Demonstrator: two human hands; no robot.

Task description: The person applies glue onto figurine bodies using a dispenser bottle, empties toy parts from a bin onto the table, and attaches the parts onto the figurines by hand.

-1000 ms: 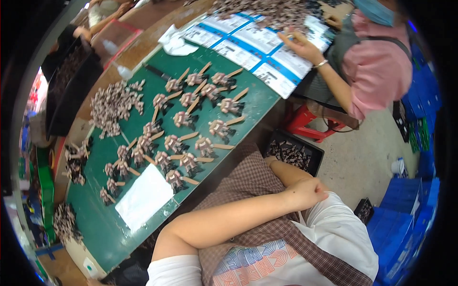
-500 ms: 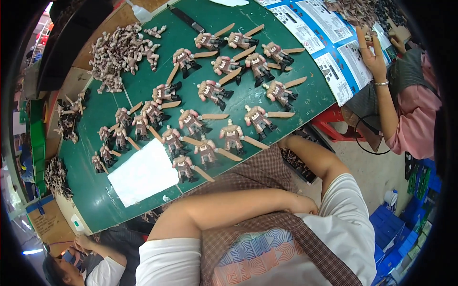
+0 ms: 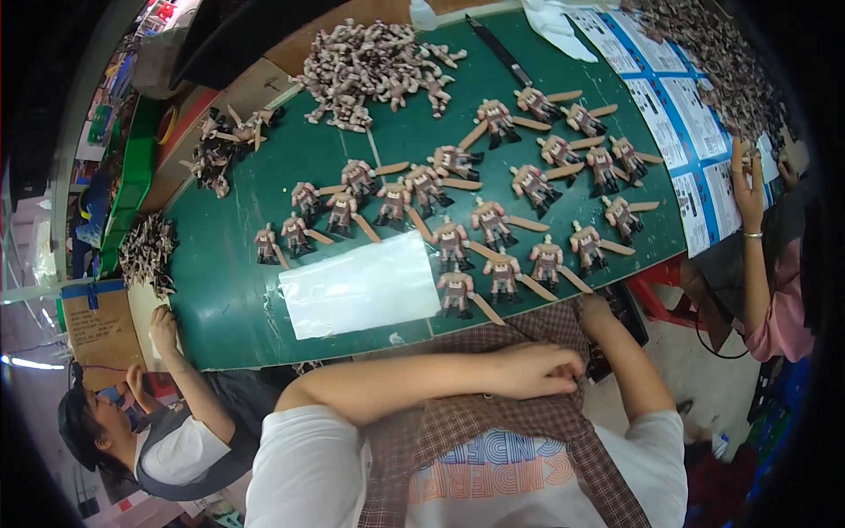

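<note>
My left forearm lies across my body, and my left hand (image 3: pixel 539 370) rests over the checked apron (image 3: pixel 493 414) with its fingers curled in. Nothing shows in it. My right hand (image 3: pixel 600 315) is down by the table's near edge, its fingers hidden. Beyond both hands, several small toy figures (image 3: pixel 546 256) lie in loose rows on the green table (image 3: pixel 229 308). They have pinkish arms, brown clothes and dark legs, and tan blade-shaped pieces (image 3: pixel 539 288) stick out beside them. A white sheet (image 3: pixel 356 286) lies left of the nearest figures.
Piled figure parts (image 3: pixel 365 70) lie at the back, near a black-handled knife (image 3: pixel 500 51). Printed sheets (image 3: pixel 682 106) cover the table's right end. A co-worker's hand (image 3: pixel 748 189) is there; another person (image 3: pixel 167 440) sits at the left. A red stool (image 3: pixel 660 290) stands under the right edge.
My view has swung left, so the table and figures appear farther right. My left hand has lifted slightly from my body. The person at the left has stretched an arm to the table corner.
</note>
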